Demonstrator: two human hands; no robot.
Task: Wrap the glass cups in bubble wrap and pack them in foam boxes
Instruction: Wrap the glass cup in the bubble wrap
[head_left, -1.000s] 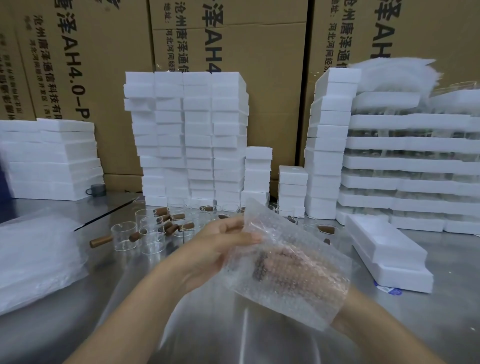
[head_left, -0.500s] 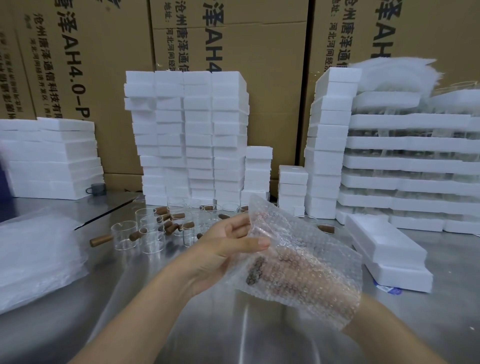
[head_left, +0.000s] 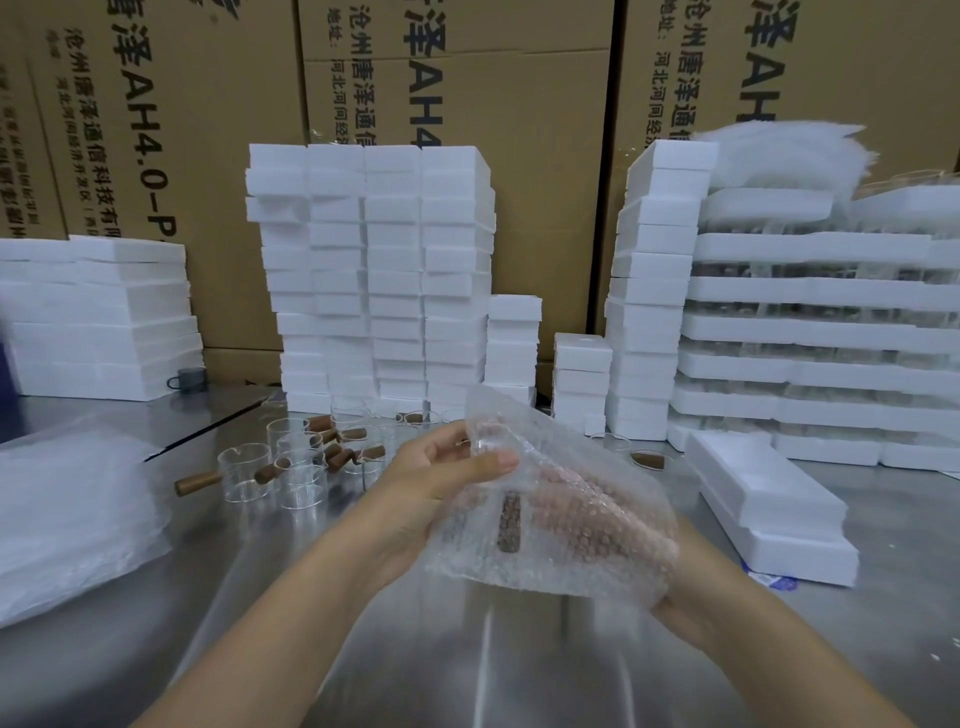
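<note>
Left hand (head_left: 447, 480) pinches the bubble wrap (head_left: 587, 499) at its edge, right hand (head_left: 670, 605) grips the half-wrapped cup (head_left: 510, 525) beneath — not yet boxed, and many glass cups (head_left: 298, 470) wait unwrapped.

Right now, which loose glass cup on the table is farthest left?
The cup whose wooden handle sticks out to the left; the other cups cluster to its right.

The left hand (head_left: 436, 483) and the right hand (head_left: 680, 605) wear nothing. The left forearm (head_left: 291, 597) and the right forearm (head_left: 769, 654) are bare to the picture's edge. The left thumbnail (head_left: 503, 460) is short and plain.
</note>
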